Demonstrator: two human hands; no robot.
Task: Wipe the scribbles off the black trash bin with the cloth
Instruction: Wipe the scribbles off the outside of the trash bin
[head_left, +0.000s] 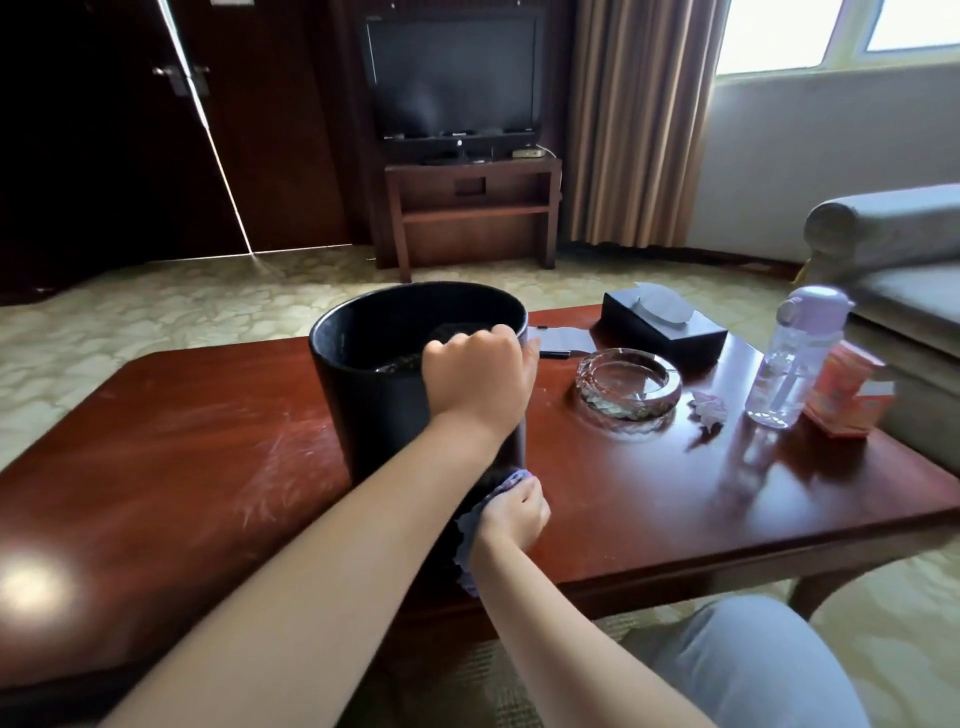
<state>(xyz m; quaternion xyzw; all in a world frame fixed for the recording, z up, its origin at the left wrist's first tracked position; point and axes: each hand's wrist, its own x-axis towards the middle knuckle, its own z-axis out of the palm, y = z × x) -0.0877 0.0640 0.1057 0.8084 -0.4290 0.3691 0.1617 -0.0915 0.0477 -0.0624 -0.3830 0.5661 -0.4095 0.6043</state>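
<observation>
The black trash bin (374, 410) stands upright on the red-brown wooden table (197, 457), near its front edge. My left hand (475, 376) grips the bin's near right rim, fingers curled over the edge. Low on the bin's front right side, my right hand (514, 512) holds a purple cloth (475, 525) bunched against the wall. My left forearm crosses in front of the bin and hides much of its near face. No scribbles show on the visible black surface.
To the right on the table are a glass ashtray (628, 384), a black tissue box (665, 325), a clear bottle with a lilac cap (784, 369), an orange carton (844, 392) and a crumpled wrapper (706, 408). A grey sofa (904, 270) stands at right.
</observation>
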